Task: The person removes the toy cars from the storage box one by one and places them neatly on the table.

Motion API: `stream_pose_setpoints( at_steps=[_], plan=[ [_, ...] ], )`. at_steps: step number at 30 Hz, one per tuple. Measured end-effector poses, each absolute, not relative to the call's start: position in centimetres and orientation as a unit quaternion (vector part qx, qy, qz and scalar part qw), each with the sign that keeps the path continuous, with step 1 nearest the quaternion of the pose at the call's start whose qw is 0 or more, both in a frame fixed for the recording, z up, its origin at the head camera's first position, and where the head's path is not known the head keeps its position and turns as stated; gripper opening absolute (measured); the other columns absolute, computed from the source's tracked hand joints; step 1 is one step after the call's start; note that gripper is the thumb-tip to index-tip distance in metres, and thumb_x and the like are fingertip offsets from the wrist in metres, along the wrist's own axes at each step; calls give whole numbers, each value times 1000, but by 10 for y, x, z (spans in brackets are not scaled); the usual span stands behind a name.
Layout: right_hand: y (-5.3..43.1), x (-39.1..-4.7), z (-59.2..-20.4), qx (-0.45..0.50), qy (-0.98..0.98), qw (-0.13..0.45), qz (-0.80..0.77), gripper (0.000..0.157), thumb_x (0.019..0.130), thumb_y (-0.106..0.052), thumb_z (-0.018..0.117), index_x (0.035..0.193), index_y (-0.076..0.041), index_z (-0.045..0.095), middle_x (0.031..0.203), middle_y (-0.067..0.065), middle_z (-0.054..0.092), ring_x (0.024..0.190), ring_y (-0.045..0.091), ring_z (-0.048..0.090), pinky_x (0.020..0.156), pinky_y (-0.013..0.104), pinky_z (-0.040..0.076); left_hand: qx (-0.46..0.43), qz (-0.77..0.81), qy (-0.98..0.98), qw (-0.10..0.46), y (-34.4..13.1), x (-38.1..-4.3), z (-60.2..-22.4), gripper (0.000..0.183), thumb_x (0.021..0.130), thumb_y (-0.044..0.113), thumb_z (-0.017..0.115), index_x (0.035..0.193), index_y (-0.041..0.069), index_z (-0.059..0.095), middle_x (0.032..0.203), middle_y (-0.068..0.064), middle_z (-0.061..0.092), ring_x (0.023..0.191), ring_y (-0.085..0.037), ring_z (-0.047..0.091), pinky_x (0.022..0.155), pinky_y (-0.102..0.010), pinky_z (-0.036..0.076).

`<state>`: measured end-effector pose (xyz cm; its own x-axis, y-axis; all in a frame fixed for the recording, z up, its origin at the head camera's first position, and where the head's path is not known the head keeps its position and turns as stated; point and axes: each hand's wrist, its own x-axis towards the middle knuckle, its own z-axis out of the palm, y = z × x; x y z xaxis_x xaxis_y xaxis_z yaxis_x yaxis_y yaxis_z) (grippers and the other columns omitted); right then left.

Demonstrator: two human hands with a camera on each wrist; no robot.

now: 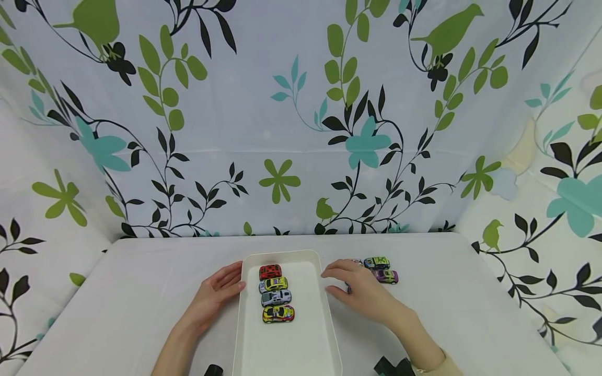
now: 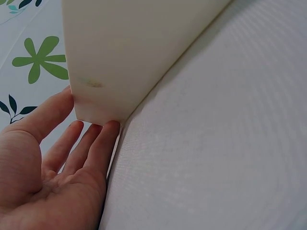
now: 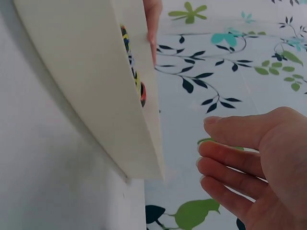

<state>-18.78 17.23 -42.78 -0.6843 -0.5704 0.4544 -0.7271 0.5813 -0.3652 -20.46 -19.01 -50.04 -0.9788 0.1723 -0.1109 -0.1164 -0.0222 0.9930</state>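
The tray [image 1: 310, 334] lies on the worktop [image 1: 122, 313], its near end cut off by the lower border of the head view. Four toy cars stand in a single column in the tray, toward its far end and left of its centre line. From far to near, the order is: red car [image 1: 270, 271], yellow car [image 1: 273, 284], grey car [image 1: 276, 297], yellow-and-red car [image 1: 278, 314]. Each car is set crosswise to the long walls.

Left hand [image 1: 217, 293]: positioned at the far left corner of the tray. The fingers are extended and touch the outside of the corner; they are not curled around it.

Right hand [image 1: 364, 293]: positioned above the worktop, just beside the right wall of the tray. The right wrist view shows the fingers extended, holding nothing, with a gap between the fingertips and the tray.

Beyond the right hand, a green car [image 1: 377, 262] and a purple car [image 1: 386, 276] stand close together on the worktop, to the right of the tray. A further item [image 1: 357, 260] is mostly hidden by the hand. A printed cloth [image 1: 301, 120] hangs behind the worktop.
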Motion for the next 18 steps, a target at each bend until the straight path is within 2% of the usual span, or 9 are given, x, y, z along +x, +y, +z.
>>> stream_pose_setpoints(
  at_steps=[9,18],
  plan=[
    [130,-187,-415,385,-873,87,287,21,92,-17,73,113,-15,71,116,-3,67,112,14,63,96,30,55,24,718,689,101,-191,-205,-501,66,93,12,70,151,5,39,156,-15,41,145,-28,38,101,-16,47],
    [98,-189,-423,416,-864,39,280,23,95,-19,69,117,-11,70,118,-2,66,113,13,63,98,24,53,17,712,694,105,-190,-205,-498,67,93,14,70,152,6,38,157,-14,40,146,-28,37,102,-16,47]
  ],
)
